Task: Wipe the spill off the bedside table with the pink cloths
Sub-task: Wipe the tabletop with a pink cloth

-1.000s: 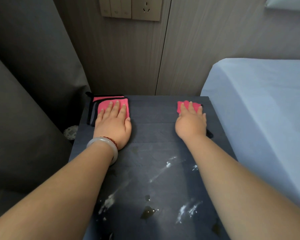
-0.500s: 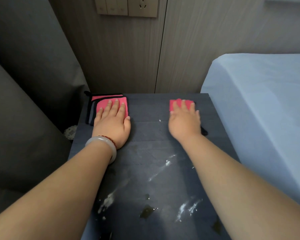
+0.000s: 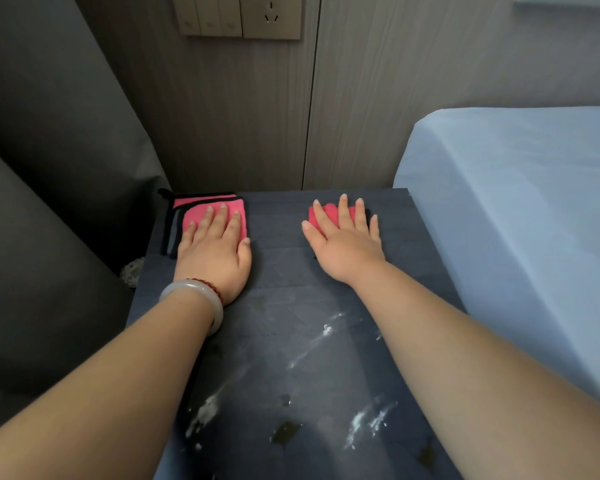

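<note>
The dark blue bedside table (image 3: 284, 292) carries white smears and dark wet spots of spill (image 3: 312, 348) across its near half. A pink cloth with black edging (image 3: 201, 211) lies folded at the far left corner, with my left hand (image 3: 213, 252) pressed flat on it, fingers together. A smaller pink cloth (image 3: 328, 213) lies at the far middle right under my right hand (image 3: 345, 240), which rests flat with fingers spread. Most of that cloth is hidden by the hand.
A bed with a light blue sheet (image 3: 520, 216) borders the table on the right. A wood-panel wall with a switch and socket plate (image 3: 241, 17) stands behind. Dark grey fabric (image 3: 49, 188) fills the left side.
My right hand has slid the small pink cloth leftward along the table's far edge, and its fingers have spread. My left hand stays on the left cloth.
</note>
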Demonstrator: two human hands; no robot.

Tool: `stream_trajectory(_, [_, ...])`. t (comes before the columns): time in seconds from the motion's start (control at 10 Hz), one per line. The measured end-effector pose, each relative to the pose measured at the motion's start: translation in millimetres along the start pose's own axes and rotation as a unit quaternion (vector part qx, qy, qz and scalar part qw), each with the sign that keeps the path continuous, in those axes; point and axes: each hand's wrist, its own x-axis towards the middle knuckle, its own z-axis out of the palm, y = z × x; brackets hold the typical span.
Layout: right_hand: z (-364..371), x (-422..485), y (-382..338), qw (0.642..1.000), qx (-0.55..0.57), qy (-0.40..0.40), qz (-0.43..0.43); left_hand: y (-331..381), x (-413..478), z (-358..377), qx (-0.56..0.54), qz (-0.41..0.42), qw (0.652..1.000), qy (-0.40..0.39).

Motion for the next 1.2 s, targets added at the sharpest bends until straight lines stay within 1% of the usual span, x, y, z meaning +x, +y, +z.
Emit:
stream_trajectory(0.1, [-6.6,0.9,3.3,0.999,0.031,-0.014,-0.019,0.3,0.6,-0.2,0.002,-0.002,1.0,-0.003])
stream_trajectory(0.2, [3.1,-3.6,3.2,0.994,-0.009,0.099,-0.043,-0.3,0.2,0.0,0.005,-0.002,1.0,-0.004])
stream_trajectory(0.3, [13.9,-5.1,-0.4,0.995,-0.03,0.088,-0.035,-0.2,0.0,0.0,0.003,-0.002,1.0,-0.001])
stream_trajectory(0.4, [11.6,-2.8,1.5,0.998,-0.026,0.06,-0.013,0.0,0.1,-0.1,0.001,0.001,1.0,-0.001])
stream_trajectory(0.5, [10.7,-4.1,13.5,0.996,-0.017,0.084,0.009,-0.5,0.7,0.3,0.0,-0.001,1.0,0.0])
stream_trajectory(0.6, [3.3,0.2,37.0,0.991,-0.009,0.101,0.088,-0.8,0.9,0.9,0.0,-0.001,1.0,0.0])
stream_trajectory(0.7, [-15.1,15.4,54.7,0.981,0.016,0.046,0.19,-0.6,0.8,1.4,0.0,-0.001,1.0,0.001])
stream_trajectory(0.8, [-19.7,21.9,35.3,0.982,0.008,0.026,0.186,-1.7,1.5,0.5,0.003,0.0,1.0,-0.002])
stream_trajectory(0.9, [-2.1,8.3,-13.9,0.998,-0.004,0.028,0.049,-1.4,0.5,0.4,0.002,0.0,1.0,-0.002])
stream_trajectory(1.0, [7.9,2.8,-22.8,1.0,-0.011,0.022,-0.011,-0.6,-0.1,0.6,0.001,-0.001,1.0,0.0])
stream_trajectory(1.1, [-4.4,17.0,26.0,0.998,-0.036,0.033,0.04,-1.1,0.2,0.7,-0.004,0.001,1.0,0.002])
stream_trajectory(1.2, [-18.0,31.9,63.8,0.988,-0.034,0.025,0.148,-1.0,0.2,2.3,-0.004,0.001,1.0,0.007])
